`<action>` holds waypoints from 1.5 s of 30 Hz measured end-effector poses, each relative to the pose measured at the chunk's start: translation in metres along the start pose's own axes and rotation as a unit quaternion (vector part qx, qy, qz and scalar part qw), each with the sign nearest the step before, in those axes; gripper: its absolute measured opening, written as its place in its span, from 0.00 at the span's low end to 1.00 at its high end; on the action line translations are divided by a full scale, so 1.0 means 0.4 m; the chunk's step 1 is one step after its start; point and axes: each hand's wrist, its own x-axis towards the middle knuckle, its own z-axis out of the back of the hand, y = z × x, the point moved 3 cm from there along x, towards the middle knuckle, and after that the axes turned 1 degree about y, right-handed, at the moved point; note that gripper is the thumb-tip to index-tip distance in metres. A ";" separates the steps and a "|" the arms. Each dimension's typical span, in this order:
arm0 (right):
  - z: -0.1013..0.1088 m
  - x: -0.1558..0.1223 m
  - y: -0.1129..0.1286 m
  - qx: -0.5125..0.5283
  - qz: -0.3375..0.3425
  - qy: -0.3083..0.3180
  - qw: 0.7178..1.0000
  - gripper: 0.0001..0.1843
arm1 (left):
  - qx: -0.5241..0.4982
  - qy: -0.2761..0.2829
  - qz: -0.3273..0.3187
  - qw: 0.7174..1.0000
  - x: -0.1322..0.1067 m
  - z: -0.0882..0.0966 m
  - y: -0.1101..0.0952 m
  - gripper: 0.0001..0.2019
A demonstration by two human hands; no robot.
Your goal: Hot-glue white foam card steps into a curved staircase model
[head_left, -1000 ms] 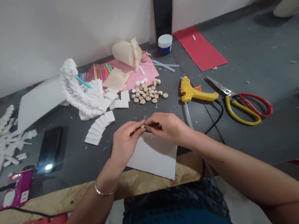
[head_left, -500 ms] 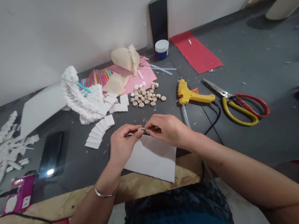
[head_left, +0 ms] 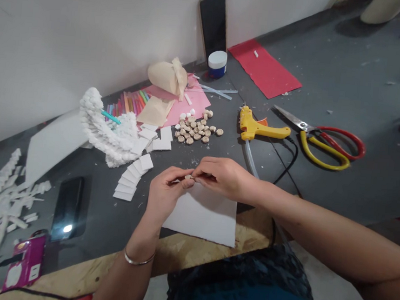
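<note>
My left hand (head_left: 168,190) and my right hand (head_left: 218,176) meet over the top edge of a white sheet (head_left: 204,216). Pinched between their fingertips is a small beige paper coil (head_left: 188,177), mostly covered by my fingers. Both hands are closed on it. Just beyond them lies a pile of similar beige coils (head_left: 196,132) with a few white ones at its far side. Left of my left hand, several white paper squares (head_left: 130,180) lie fanned out.
To the right lie a yellow glue gun (head_left: 261,128) with its cord and large scissors (head_left: 313,132). A white fluffy craft piece (head_left: 99,127) stands at left, near a lit phone (head_left: 67,208). Behind are a blue-and-white jar (head_left: 217,64), an upright phone (head_left: 214,23) and red paper (head_left: 264,71).
The fingertips have shifted slightly around the small coil, and my right hand sits a touch lower. The view has moved a little; the other things stay in place.
</note>
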 end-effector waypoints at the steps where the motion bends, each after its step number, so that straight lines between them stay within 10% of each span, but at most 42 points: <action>1: 0.000 0.000 -0.001 0.001 -0.011 -0.006 1.000 0.08 | 0.003 0.001 -0.006 1.000 0.000 -0.001 -0.002 0.10; 8: -0.001 0.002 -0.006 0.006 -0.098 -0.026 0.995 0.05 | 0.000 -0.036 0.018 0.999 -0.006 -0.006 -0.012 0.10; 20: 0.003 0.000 0.002 0.016 0.007 0.052 0.998 0.08 | -0.035 0.032 0.061 0.997 -0.011 -0.012 0.003 0.18; 32: -0.024 -0.006 -0.012 0.001 -0.011 0.053 0.999 0.07 | 0.195 0.020 -0.022 0.980 -0.021 -0.013 -0.038 0.15; 45: -0.004 0.003 -0.019 -0.019 -0.008 -0.003 1.000 0.10 | 0.084 0.043 -0.072 0.993 -0.012 -0.004 -0.025 0.12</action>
